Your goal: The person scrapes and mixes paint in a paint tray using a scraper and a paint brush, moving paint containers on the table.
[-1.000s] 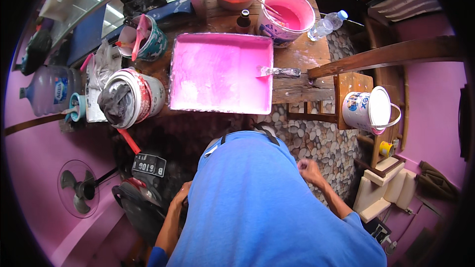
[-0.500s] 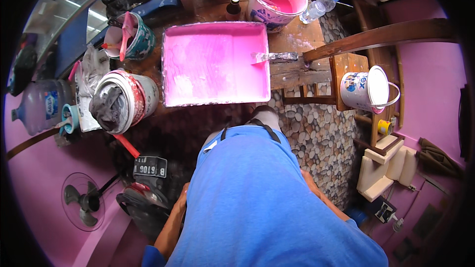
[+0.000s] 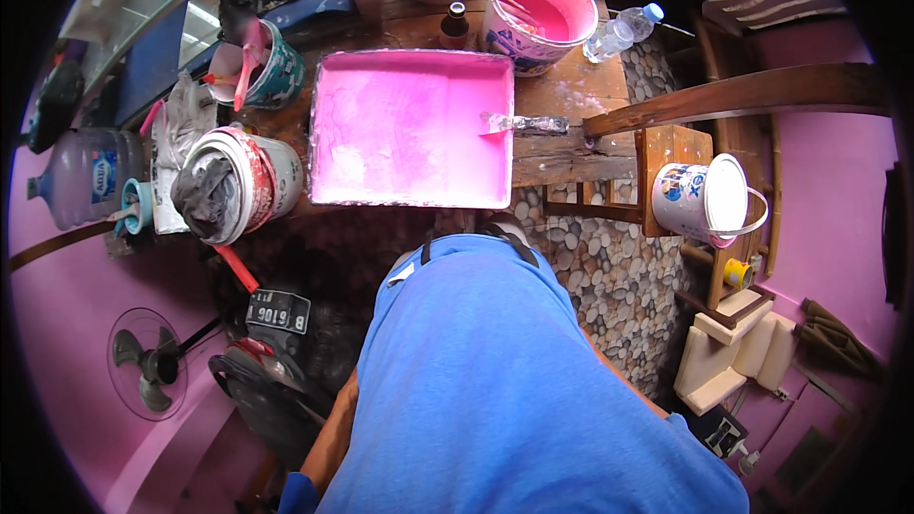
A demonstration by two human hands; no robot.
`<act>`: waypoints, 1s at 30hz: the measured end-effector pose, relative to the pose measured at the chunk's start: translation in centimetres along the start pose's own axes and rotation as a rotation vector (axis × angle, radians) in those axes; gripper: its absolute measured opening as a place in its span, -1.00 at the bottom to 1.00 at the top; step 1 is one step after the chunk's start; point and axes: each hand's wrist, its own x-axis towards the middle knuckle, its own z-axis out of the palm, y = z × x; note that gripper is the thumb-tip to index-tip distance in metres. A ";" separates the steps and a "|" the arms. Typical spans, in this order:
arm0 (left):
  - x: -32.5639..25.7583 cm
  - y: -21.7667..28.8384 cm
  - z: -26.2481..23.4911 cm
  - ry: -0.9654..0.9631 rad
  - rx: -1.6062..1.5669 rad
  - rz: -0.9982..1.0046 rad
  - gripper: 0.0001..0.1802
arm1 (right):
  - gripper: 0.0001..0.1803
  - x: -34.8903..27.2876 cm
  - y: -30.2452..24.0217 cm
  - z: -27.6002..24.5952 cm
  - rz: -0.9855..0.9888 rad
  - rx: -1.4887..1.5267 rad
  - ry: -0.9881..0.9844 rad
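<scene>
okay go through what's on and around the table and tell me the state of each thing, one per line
Paint tray: lying flat, coated pink inside.
Scraper: resting on the tray's right rim.
Pink bucket: open, holding pink paint.
Water bottle: capped, lying on its side.
White bucket: on its side on a wooden ledge.
Rag-filled bucket: tilted, stuffed with grey cloth.
Small dark bottle: upright, capped.
Hands: out of view.

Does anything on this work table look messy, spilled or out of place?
Yes. The paint-crusted scraper lies half over the right rim of the square pink-coated tray, and pale smears mark the wooden tabletop beside it. Both hands are hidden.
</scene>
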 end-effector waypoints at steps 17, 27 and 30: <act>-0.7 2.0 1.3 0.010 0.004 -0.030 -0.57 | -0.48 0.9 0.4 -3.0 0.034 0.024 -0.071; -1.3 2.2 1.4 0.007 0.010 -0.026 -0.57 | -0.48 1.1 0.9 -3.2 0.051 0.032 -0.098; -1.6 2.0 1.4 0.004 0.010 -0.025 -0.57 | -0.48 1.3 1.1 -3.4 0.060 0.032 -0.105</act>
